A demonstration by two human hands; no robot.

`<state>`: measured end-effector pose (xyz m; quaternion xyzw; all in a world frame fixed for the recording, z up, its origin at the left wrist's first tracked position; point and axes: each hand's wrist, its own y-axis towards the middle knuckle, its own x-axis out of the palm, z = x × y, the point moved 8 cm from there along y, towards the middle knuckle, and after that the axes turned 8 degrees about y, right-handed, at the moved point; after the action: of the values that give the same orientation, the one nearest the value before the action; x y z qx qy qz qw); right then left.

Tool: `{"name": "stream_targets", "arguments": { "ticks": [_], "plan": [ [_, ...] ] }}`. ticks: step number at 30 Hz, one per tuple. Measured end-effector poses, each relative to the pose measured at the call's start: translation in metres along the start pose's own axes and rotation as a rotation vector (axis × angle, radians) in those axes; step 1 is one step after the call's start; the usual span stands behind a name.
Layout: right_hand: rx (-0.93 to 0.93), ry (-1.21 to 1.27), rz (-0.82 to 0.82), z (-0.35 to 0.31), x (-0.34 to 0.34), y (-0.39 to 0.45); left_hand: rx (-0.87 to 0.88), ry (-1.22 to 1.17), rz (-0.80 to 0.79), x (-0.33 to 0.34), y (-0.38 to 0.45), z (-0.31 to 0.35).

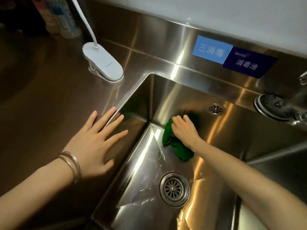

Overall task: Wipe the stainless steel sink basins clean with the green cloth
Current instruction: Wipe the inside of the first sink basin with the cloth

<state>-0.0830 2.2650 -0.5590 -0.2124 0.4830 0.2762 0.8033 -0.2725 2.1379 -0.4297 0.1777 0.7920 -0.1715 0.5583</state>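
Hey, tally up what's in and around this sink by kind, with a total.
Green cloth: 1
Drain strainers: 2
Wall labels: 2
White clip lamp: 1
Bottles: cannot tell, blurred
Total counted: 6

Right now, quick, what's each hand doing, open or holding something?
Left hand: open, fingers spread flat on the counter at the sink's edge.
Right hand: gripping the green cloth, pressed against the basin's back wall.

Left hand [96, 143] lies flat, fingers spread; right hand [184, 128] curled, gripping.
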Motion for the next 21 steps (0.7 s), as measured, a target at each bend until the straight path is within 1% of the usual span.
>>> {"name": "stream_targets", "arguments": {
  "ticks": [5,6,7,8,11,14,16,18,19,21],
  "plan": [
    [0.062,-0.102,0.451,0.050,-0.088,0.001,0.002,-0.010,0.009,0.000,0.000,0.000],
    [0.087,-0.123,0.502,0.052,-0.101,0.008,0.000,-0.009,0.012,0.000,0.000,0.000],
    [0.082,-0.137,0.505,0.049,-0.106,0.015,-0.004,-0.005,0.018,-0.001,0.000,0.000],
    [0.038,-0.149,0.470,0.041,-0.105,0.024,-0.010,-0.001,0.021,-0.001,0.000,-0.002],
    [-0.129,-0.187,0.259,0.010,-0.063,0.030,-0.020,0.016,0.072,-0.003,0.002,-0.003],
    [-0.137,-0.148,0.020,0.002,-0.015,0.008,-0.011,0.035,0.073,-0.002,0.001,0.002],
    [-0.120,-0.171,-0.083,0.007,-0.003,-0.011,-0.016,0.039,0.040,-0.001,0.000,-0.003],
    [-0.117,-0.198,-0.031,0.020,-0.019,-0.023,0.003,0.088,0.058,-0.010,0.001,0.001],
    [-0.101,-0.209,0.012,0.029,-0.032,-0.026,0.038,0.148,0.031,-0.015,0.005,0.007],
    [-0.102,-0.239,0.095,0.042,-0.055,-0.027,0.169,0.186,-0.133,-0.007,0.022,0.021]
  ]
}}
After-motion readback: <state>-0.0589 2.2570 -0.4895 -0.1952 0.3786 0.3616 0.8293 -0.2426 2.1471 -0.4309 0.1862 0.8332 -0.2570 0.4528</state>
